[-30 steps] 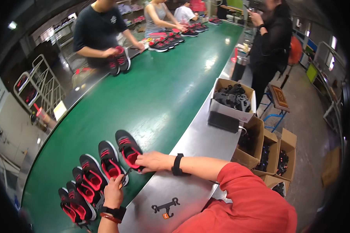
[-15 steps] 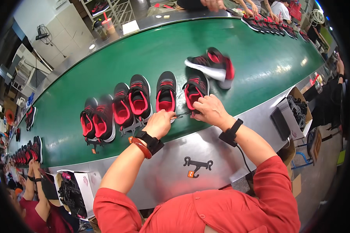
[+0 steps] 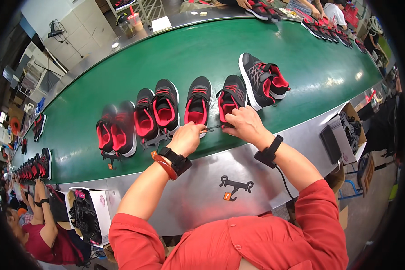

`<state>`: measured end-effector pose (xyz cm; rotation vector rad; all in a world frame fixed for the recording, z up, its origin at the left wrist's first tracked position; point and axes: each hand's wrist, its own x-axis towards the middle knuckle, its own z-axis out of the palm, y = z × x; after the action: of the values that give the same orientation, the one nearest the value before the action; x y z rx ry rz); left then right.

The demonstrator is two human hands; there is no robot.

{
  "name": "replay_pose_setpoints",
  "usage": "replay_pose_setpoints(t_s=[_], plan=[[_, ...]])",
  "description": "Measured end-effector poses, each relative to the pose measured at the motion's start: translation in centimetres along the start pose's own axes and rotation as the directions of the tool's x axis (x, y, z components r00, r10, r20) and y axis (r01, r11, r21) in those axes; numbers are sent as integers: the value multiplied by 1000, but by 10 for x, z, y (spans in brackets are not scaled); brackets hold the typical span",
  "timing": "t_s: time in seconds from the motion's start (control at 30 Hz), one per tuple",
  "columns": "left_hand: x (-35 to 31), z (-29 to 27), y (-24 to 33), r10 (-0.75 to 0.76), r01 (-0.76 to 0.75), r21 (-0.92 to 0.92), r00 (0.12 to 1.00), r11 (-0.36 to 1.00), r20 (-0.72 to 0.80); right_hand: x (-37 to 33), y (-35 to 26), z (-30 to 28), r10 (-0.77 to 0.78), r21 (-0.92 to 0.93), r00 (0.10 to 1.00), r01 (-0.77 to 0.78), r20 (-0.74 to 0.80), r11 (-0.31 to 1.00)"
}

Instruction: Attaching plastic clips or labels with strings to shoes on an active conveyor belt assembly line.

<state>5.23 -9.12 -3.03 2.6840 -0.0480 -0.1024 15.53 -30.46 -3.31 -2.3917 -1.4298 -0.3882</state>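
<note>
Two black shoes with red lining and laces stand apart before me, the left shoe [image 3: 199, 92] and the right shoe [image 3: 232, 92], heels toward me. A thin black shoe hanger [image 3: 214, 128] spans between their heels, partly hidden by my fingers. My left hand [image 3: 187, 136] pinches its left end at the left shoe's heel. At the right shoe's heel, my right hand [image 3: 246, 125] is closed on the other end. Whether the hanger's ends are hooked into the shoes, I cannot tell. Another black hanger [image 3: 235, 186] with an orange tag lies on the metal edge nearer me.
Left along the green belt [image 3: 94, 90] stand a hangered pair [image 3: 165, 105] and a blurred pair [image 3: 123, 130]. A loose pair [image 3: 258, 81] leans together at right. Boxes of hangers [image 3: 101, 216] flank me; a dark flat block [image 3: 330, 144] lies by the right box. Co-workers handle shoes at the far side and left.
The loose pair at right, blurred and tilting before, now rests on the belt. A co-worker's hand at the far edge now has shoes by it. My hands keep their grip at the two heels.
</note>
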Motion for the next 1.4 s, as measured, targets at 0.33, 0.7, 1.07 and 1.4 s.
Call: replay_pose_setpoints(t_s=[0.33, 0.7, 1.07, 1.4], plan=[[-11, -2, -19, -37, 36, -83, 999, 996, -21, 11, -9, 3, 1, 57, 999, -3, 34, 998], [-19, -3, -24, -73, 70, -73, 996, 995, -46, 19, -18, 7, -18, 53, 997, 15, 69, 998], [-25, 0, -34, -4, -14, -224, 997, 974, -81, 31, -31, 34, 19, -85, 989, -6, 146, 996], [-32, 55, -53, 17, -105, -220, 929, 970, -371, 28, -15, 90, 46, 335, 996, -70, 80, 940]])
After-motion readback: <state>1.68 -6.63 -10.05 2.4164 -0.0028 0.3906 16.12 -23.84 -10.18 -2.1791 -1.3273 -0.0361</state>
